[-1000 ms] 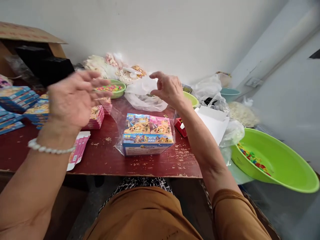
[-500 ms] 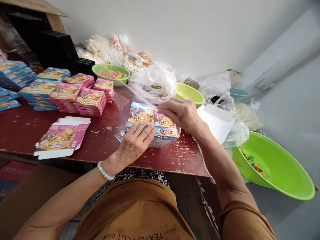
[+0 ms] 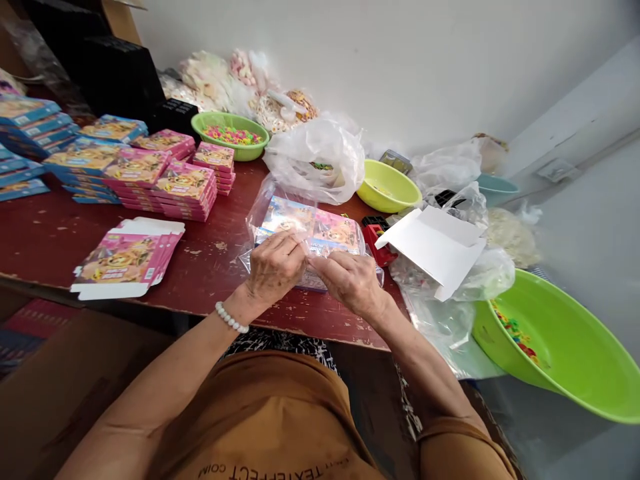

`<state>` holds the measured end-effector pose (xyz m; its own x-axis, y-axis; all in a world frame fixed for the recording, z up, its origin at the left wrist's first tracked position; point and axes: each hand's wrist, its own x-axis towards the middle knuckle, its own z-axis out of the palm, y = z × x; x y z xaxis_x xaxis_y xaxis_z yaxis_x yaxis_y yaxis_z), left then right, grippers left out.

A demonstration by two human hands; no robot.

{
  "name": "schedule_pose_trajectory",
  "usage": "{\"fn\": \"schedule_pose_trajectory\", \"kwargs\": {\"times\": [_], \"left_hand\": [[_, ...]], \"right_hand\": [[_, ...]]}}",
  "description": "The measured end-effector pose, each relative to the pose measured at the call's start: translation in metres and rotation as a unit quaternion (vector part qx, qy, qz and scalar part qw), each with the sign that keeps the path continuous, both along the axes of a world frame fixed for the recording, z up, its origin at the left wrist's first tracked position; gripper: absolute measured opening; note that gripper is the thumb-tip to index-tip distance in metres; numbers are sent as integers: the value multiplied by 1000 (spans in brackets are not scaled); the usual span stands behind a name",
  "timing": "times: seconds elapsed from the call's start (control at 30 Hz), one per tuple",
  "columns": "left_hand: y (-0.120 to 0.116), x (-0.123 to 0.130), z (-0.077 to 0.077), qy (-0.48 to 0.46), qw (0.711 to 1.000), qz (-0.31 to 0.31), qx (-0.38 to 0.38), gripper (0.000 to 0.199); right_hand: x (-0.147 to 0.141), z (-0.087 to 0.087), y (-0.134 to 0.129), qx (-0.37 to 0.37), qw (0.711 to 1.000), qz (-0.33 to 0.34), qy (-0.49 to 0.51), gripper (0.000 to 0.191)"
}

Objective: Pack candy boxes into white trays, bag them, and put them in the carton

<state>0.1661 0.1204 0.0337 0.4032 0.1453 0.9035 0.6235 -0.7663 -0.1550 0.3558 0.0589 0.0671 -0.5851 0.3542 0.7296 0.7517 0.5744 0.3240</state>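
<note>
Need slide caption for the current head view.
Left hand and right hand pinch a clear plastic bag over blue and pink boxes on a worn red table.

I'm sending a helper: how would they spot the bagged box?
On the red table, look near the brown shirt. The box is partly hidden by the left hand and right hand. Unlike the stacked boxes, it sits inside a clear bag, its top part blue, part pink.

1 left hand (image 3: 278, 267), 1 right hand (image 3: 353, 283) are showing | 1 clear bag (image 3: 293, 190), 1 bead bracelet (image 3: 231, 318) | 4 pink-box stacks (image 3: 183, 190), 4 blue-box stacks (image 3: 83, 160) are standing | 4 bowls (image 3: 580, 340) are sitting out | flat pink cartons (image 3: 117, 259) are overlapping, count unclear
</note>
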Motion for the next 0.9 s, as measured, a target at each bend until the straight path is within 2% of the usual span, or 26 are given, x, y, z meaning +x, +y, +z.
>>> {"fn": "schedule_pose_trajectory", "kwargs": {"times": [0.1,0.23,0.3,0.37,0.43,0.5,0.57,0.63,0.7,0.73,0.8,0.9], "left_hand": [[0,1,-1,-6,999,24,-34,29],[3,-1,0,-38,990,43,-131,10],[9,-5,2,-73,979,-2,-189,32],[17,-12,6,-121,960,-80,-241,56],[25,-20,15,-170,941,-128,-263,69],[30,-27,29,-189,946,-106,-240,78],[33,-29,49,-144,972,-32,-185,78],[34,-28,69,-72,986,34,-146,55],[36,-29,83,-29,988,64,-137,21],[37,-32,87,-23,988,69,-138,13],[37,-42,88,-24,989,75,-122,19],[32,-68,71,-62,990,78,-99,20]], "right_hand": [[-6,-13,-2,52,999,-2,18,28],[-13,-35,4,87,995,-4,43,20],[-15,-44,9,104,994,-17,39,21],[-15,-51,15,119,992,-34,24,23],[-14,-54,19,125,991,-45,10,22],[-13,-55,21,120,992,-43,7,21],[-12,-55,21,110,993,-35,5,20],[-11,-55,20,98,995,-35,0,23],[-10,-56,19,76,996,-49,-10,27],[-10,-56,18,60,997,-55,-13,29],[-10,-57,18,39,998,-57,-13,30],[-10,-57,18,66,997,-45,-6,29]]}}
